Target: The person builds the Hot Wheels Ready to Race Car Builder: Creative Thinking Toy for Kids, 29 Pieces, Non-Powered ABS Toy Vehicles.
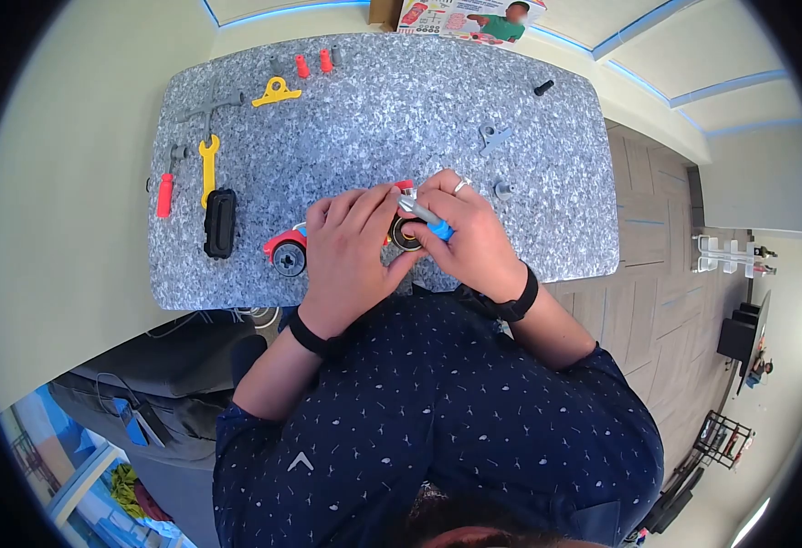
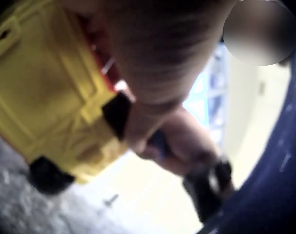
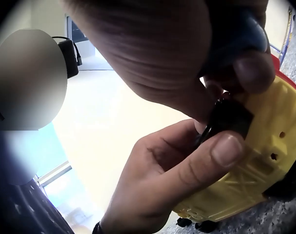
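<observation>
Checking head view: toy car (image 1: 275,245) sits on the table (image 1: 401,119), near edge, mostly covered by the left hand (image 1: 351,233), which grips its body. Right hand (image 1: 474,233) pinches a blue-handled screwdriver (image 1: 440,229), grey shaft angled over the car. Yellow wrench (image 1: 208,173) and black part (image 1: 220,224) lie over on the person's left.

Left wrist view: badly blurred. Car's yellow underside (image 2: 50,83) shows, black wheel (image 2: 50,174) at its lower corner; blue patch in the right hand is probably the screwdriver handle.

Right wrist view: left thumb presses a second wheel (image 3: 234,118); right fingers curl round the blue handle. Car should handle as light, stiff, slightly slippery plastic, not very fragile. Wheels may spin, so best hold is across the body sides.
</observation>
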Tool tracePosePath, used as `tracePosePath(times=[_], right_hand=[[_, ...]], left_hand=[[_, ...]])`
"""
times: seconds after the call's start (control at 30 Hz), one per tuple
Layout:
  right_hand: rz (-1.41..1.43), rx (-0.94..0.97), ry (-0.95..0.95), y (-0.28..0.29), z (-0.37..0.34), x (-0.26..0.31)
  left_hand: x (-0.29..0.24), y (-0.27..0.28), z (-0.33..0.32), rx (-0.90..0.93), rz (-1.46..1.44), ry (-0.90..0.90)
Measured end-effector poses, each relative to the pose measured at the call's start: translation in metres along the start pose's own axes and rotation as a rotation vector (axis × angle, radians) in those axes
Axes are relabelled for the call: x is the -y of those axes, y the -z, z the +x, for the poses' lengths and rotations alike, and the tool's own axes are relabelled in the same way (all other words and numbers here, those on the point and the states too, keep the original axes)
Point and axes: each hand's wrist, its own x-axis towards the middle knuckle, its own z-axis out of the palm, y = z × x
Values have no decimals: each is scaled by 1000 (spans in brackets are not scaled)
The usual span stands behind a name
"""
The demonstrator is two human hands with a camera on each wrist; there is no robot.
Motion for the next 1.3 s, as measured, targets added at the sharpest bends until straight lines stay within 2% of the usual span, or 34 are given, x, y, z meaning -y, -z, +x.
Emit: tracePosePath(times=[0.13,0.53,0.63,0.73,0.83,0.93,1.03,1.13,1.23,1.3], right_hand=[[43,27,58,7,-3,3],[13,144,52,22,3,-3],[32,103,94,30,4,2],[159,55,-55,65,-4,-2],[-111,-149,-231,98,-15,-40],[-358,-190,-257,110,-21,-74],[-369,-170,-260,112,-28,-107],[-425,-230,-250,126,-25,-157],[-579,-180,-291,138,-4,-202],[-577,-126,-338,148,15,-236]], left_hand=[[1,-1,-1,12,-4,2],[5,1,2,23,2,-12],[3,2,2,21,3,-9],[1,5,2,15,-7,1],[1,4,0,13,-16,6],[2,3,1,13,-20,3],[2,3,0,7,-25,5],[1,4,1,11,-32,10],[1,3,1,13,-39,10],[2,3,0,8,-39,9]])
